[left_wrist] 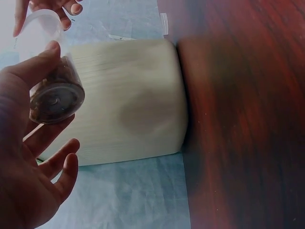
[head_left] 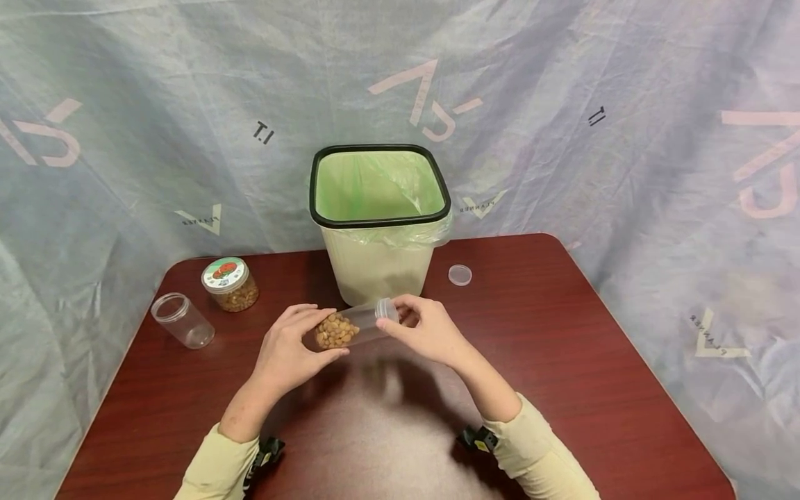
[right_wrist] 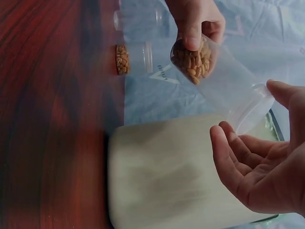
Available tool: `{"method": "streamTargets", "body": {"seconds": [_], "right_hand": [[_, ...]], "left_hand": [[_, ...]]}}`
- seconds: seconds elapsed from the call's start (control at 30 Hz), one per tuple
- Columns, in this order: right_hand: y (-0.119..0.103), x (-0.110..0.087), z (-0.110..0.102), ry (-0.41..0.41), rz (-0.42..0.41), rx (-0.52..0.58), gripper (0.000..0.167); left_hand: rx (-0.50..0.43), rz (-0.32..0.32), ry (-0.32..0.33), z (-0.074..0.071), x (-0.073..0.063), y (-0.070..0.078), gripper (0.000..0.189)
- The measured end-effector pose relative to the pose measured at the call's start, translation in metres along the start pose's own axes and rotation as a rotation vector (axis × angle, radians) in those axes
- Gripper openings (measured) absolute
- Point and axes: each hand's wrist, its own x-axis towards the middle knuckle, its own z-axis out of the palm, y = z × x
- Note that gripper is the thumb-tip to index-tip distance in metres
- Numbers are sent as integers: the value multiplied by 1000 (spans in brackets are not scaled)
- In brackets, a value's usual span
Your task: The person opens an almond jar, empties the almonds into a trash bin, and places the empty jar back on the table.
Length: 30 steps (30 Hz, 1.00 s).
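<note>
A clear plastic jar (head_left: 369, 325) is held tilted in front of the bin, its lidded end higher and to the right. Brownish nuts (head_left: 336, 330) have gathered in its lower end. My left hand (head_left: 289, 351) grips that bottom end, thumb on the near side and fingers on the far side. At the other end, my right hand (head_left: 431, 330) pinches the translucent lid (head_left: 386, 310) between thumb and fingertips. The right wrist view shows the right thumb and fingers (right_wrist: 221, 138) at the lid's rim.
A white bin (head_left: 381, 264) with a black rim and green liner stands behind the hands. To the left are an uncovered clear jar (head_left: 184, 323) and a jar of nuts (head_left: 231, 285) with a printed lid. A loose clear lid (head_left: 460, 275) lies right of the bin.
</note>
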Motion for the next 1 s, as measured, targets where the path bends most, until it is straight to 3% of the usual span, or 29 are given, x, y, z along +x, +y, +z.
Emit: {"method": "streamTargets", "body": {"seconds": [0.53, 0.7, 1.0], "right_hand": [[11, -2, 4, -94, -110, 38, 26], [16, -2, 8, -90, -128, 40, 26], [-3, -7, 0, -106, -226, 99, 38]], "left_hand": [[53, 10, -18, 5, -5, -3, 60], [50, 12, -17, 7, -8, -6, 59], [78, -15, -51, 6, -7, -4, 60]]}}
